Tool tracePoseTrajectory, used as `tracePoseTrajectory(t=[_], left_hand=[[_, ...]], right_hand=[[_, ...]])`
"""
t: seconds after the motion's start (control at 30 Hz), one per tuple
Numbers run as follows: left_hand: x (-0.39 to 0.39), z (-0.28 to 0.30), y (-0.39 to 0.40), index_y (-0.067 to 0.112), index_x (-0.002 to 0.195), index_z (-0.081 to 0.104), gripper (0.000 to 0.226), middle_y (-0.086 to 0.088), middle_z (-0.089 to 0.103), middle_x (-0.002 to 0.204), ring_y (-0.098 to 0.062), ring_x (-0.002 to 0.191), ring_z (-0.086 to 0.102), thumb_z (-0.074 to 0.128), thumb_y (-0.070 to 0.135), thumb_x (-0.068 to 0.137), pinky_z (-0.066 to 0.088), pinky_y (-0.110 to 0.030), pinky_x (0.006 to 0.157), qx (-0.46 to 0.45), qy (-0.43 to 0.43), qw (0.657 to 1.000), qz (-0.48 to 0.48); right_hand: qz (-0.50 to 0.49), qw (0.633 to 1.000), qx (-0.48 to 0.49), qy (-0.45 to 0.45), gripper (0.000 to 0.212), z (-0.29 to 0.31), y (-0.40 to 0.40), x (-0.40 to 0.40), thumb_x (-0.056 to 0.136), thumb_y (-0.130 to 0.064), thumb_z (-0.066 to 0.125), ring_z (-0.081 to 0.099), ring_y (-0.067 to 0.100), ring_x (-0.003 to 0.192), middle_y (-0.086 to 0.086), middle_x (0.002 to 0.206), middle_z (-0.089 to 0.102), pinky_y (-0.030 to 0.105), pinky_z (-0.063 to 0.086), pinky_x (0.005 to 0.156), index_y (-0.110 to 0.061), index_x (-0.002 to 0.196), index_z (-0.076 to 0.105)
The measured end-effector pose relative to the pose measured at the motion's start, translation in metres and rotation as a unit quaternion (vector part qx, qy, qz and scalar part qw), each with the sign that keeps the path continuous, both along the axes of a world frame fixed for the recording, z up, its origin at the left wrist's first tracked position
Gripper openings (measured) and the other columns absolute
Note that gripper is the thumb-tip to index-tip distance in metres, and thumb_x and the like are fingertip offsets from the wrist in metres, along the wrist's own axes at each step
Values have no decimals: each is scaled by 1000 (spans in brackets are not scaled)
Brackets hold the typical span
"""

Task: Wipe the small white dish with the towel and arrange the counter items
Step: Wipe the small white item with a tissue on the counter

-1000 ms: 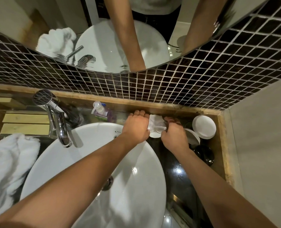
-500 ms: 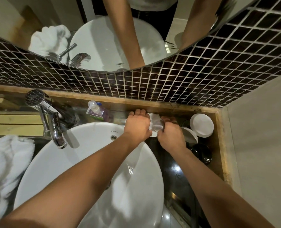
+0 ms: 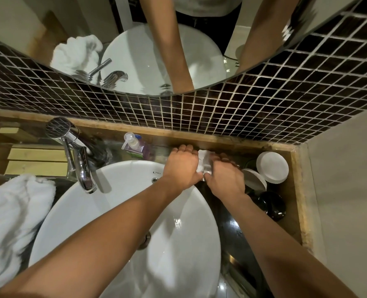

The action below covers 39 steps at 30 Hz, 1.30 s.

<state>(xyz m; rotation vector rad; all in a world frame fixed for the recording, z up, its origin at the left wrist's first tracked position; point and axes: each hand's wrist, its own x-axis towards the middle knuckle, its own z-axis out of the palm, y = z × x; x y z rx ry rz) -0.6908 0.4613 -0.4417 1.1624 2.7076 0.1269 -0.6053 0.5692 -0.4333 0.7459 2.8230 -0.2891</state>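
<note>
- White, fluffy terry towel (image 3: 12,222) lies bunched at the far left of the counter, beside the basin and well apart from both hands.
- Pale wooden slats (image 3: 36,161) sit behind it, against the back ledge.
- Polished chrome faucet (image 3: 79,164) with a round mesh-topped handle leans over the rim of the round white ceramic basin (image 3: 178,244), which fills the middle of the view.
- Clear pump bottle with purple liquid and a white nozzle (image 3: 135,145) stands behind the basin, near the wooden back ledge (image 3: 232,137).
- Left hand (image 3: 181,166) reaches across the basin, palm down, fingers curled closed around the left side of a small white cloth (image 3: 204,161) — its fingertips are tucked under and hidden.
- The small white cloth shows only as a crumpled strip between the two hands, just past the basin's far rim; the small white dish is not clearly visible there, so whether it sits inside the cloth cannot be told.
- Right hand (image 3: 224,178) presses against the cloth's right side, fingers bent and closed on it, thumb touching the lower edge.
- Round white lid-like disc (image 3: 254,181) lies just beside the right hand, partly covered by it.
- Second round white disc (image 3: 271,167) rests in the far right corner, overlapping the first.
- Glossy black round jar (image 3: 271,205) sits on the dark counter (image 3: 234,231) in front of the discs.
- Dark mosaic tiles (image 3: 264,108) and a curved mirror (image 3: 148,50) rise behind the ledge.
</note>
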Motion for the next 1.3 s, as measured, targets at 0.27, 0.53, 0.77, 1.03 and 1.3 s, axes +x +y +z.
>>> tracePoseTrajectory(t=[0.27, 0.53, 0.77, 1.03, 1.3], left_hand=[[-1, -5, 1, 15, 117, 60, 57, -6, 59, 112, -24, 105, 52, 57, 56, 77, 39, -37, 90, 10, 7, 1000, -5], [6, -12, 21, 14, 119, 56, 57, -6, 55, 115, -24, 105, 49, 59, 53, 78, 39, -36, 90, 25, -9, 999, -18], [13, -16, 19, 17, 124, 53, 53, -5, 56, 119, -22, 109, 50, 63, 45, 81, 42, -36, 93, 45, -21, 999, -12], [6, 1, -5, 18, 122, 57, 46, -3, 60, 118, -22, 110, 52, 62, 37, 80, 42, -37, 94, 85, -33, 996, 19], [3, -3, -24, 21, 120, 58, 37, -1, 62, 117, -19, 109, 53, 60, 37, 87, 40, -34, 96, 91, -40, 994, 42]], right_hand=[[0, 999, 7, 37, 40, 1, 2, 0, 84, -32, 71, 65, 25, 92, 2, 99, 64, 34, 53, 70, -24, 120, 55], [-28, 997, 6, 65, 55, 5, 12, 12, 81, -33, 73, 64, 27, 100, 5, 108, 65, 36, 55, 75, -24, 130, 49], [-40, 996, -10, 74, 66, 9, 18, 15, 86, -34, 69, 56, 32, 123, 9, 130, 62, 44, 53, 93, -20, 145, 43], [11, 993, 19, 116, 46, 17, 1, 9, 85, -33, 69, 66, 23, 94, 4, 100, 69, 33, 53, 72, -20, 127, 54], [36, 994, 10, 102, 47, 7, -5, -5, 87, -26, 72, 68, 19, 86, 0, 96, 68, 27, 50, 61, -24, 129, 53]])
